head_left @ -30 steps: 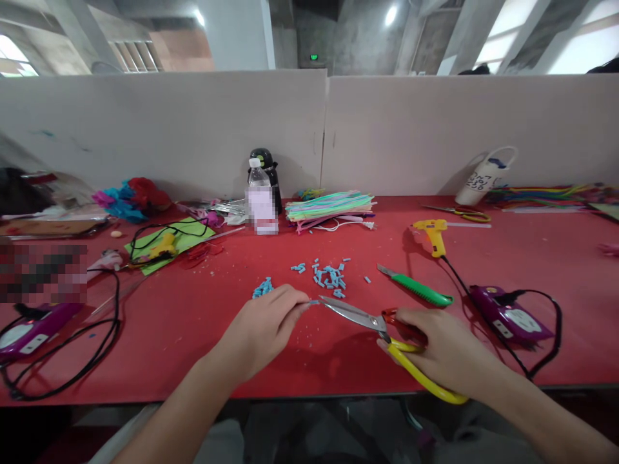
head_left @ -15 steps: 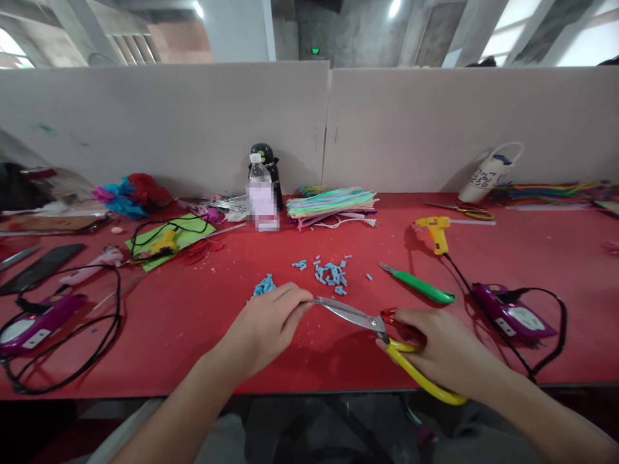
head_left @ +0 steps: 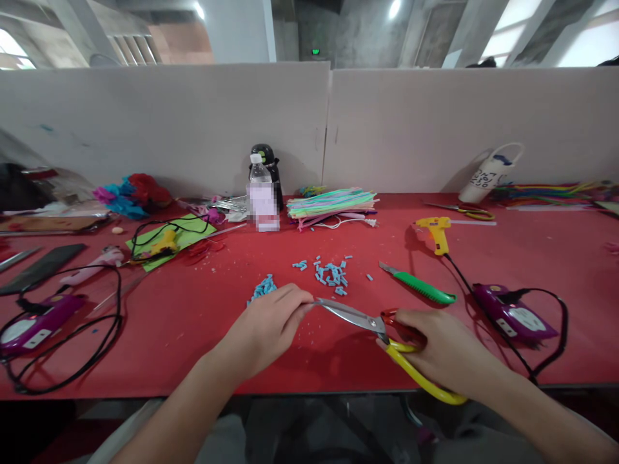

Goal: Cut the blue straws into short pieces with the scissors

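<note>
My right hand [head_left: 432, 345] is closed round the handles of a pair of scissors [head_left: 355, 316], one handle red and one yellow. The blades point left, their tips at the fingertips of my left hand [head_left: 271, 328]. Those left fingers are pinched together; whatever is between them is too small or too hidden to make out. Just beyond the left hand lies a heap of short blue pieces [head_left: 265, 287], partly covered by the hand. Another scatter of blue pieces [head_left: 331, 275] lies past the scissor tips.
Right of the pieces lie a green utility knife [head_left: 424, 287], a yellow glue gun [head_left: 436, 233] and a purple power box [head_left: 513, 316] with its cable. Behind are a bundle of pastel pipe cleaners [head_left: 331, 205] and a bottle [head_left: 262, 193]. Another purple power box [head_left: 41, 322] with looped cables sits left.
</note>
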Action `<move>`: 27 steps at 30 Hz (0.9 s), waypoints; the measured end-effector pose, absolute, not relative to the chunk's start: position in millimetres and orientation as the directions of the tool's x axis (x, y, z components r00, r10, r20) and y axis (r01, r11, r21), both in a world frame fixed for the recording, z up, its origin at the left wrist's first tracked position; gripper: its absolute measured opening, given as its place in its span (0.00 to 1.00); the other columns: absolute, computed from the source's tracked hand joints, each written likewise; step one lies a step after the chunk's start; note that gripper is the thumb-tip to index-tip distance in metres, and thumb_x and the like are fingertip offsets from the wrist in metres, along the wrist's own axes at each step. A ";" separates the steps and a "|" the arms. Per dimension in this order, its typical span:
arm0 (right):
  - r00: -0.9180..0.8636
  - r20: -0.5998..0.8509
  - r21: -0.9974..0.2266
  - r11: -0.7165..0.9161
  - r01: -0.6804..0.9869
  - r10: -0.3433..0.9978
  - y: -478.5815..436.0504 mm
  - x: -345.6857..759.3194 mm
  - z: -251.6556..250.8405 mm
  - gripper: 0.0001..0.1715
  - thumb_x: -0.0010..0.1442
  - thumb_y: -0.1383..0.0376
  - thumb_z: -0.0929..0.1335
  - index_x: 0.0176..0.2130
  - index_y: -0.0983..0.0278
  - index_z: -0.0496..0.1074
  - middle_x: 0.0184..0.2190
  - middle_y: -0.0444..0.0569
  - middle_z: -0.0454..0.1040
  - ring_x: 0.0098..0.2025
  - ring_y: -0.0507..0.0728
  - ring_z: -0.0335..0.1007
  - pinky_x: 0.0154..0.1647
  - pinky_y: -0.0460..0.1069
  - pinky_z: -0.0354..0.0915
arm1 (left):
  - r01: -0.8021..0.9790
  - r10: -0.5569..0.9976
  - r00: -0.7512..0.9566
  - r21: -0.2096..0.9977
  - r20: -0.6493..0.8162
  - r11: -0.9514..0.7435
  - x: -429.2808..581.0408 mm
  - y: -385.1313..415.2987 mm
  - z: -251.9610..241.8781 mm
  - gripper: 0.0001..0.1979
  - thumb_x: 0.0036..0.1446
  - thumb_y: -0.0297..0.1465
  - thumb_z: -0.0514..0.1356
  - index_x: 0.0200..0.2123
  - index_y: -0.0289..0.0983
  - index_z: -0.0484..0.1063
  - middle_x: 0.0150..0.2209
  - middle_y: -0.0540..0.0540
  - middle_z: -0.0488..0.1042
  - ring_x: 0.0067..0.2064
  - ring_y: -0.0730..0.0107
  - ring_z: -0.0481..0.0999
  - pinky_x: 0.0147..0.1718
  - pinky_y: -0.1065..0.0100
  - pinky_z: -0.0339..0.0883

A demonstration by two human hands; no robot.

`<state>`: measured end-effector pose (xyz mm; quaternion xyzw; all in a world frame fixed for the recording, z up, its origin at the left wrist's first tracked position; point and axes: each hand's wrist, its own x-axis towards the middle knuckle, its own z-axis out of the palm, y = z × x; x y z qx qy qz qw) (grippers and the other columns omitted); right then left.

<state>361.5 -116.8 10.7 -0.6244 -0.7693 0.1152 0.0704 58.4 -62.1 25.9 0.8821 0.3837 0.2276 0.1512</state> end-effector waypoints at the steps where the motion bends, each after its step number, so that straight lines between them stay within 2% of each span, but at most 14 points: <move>1: -0.207 -0.036 -0.264 0.191 0.946 0.978 -116.5 361.4 10.7 0.12 0.54 0.62 0.67 0.25 0.60 0.58 0.19 0.40 0.65 0.21 0.51 0.56 0.24 0.46 0.45 | 0.608 0.745 0.604 0.441 0.282 -0.660 58.1 -62.1 25.7 0.08 0.71 0.31 0.50 0.45 0.41 0.69 0.40 0.48 0.75 0.40 0.69 0.74 0.40 0.68 0.65; 11: -0.196 -0.033 -0.247 0.182 0.952 0.980 -115.1 364.6 7.7 0.08 0.51 0.65 0.67 0.25 0.60 0.61 0.19 0.41 0.66 0.22 0.51 0.59 0.24 0.46 0.45 | 0.581 0.736 0.600 0.461 0.314 -0.671 60.0 -62.0 27.0 0.07 0.70 0.30 0.51 0.44 0.40 0.69 0.39 0.49 0.75 0.39 0.70 0.74 0.40 0.69 0.65; 20: -0.200 0.002 -0.275 0.193 0.942 0.980 -114.7 367.3 4.4 0.17 0.57 0.56 0.67 0.26 0.59 0.56 0.21 0.41 0.65 0.22 0.52 0.55 0.24 0.47 0.46 | 0.583 0.732 0.596 0.448 0.331 -0.678 58.9 -61.1 27.5 0.07 0.69 0.28 0.52 0.43 0.38 0.70 0.38 0.49 0.75 0.38 0.71 0.74 0.38 0.70 0.64; 23: -0.205 -0.011 -0.269 0.195 0.943 0.979 -113.8 369.0 6.2 0.17 0.56 0.59 0.67 0.25 0.59 0.55 0.21 0.41 0.65 0.22 0.52 0.55 0.24 0.46 0.46 | 0.568 0.715 0.604 0.440 0.350 -0.695 58.0 -62.2 27.5 0.07 0.69 0.27 0.53 0.43 0.38 0.71 0.37 0.49 0.75 0.37 0.72 0.73 0.37 0.71 0.64; 27: -0.218 -0.039 -0.268 0.199 0.942 0.975 -113.6 369.4 7.1 0.13 0.55 0.61 0.67 0.26 0.60 0.57 0.21 0.41 0.66 0.22 0.52 0.56 0.24 0.46 0.46 | 0.566 0.714 0.607 0.441 0.348 -0.696 56.7 -63.0 26.5 0.07 0.68 0.27 0.53 0.43 0.38 0.71 0.37 0.48 0.75 0.36 0.72 0.73 0.37 0.70 0.65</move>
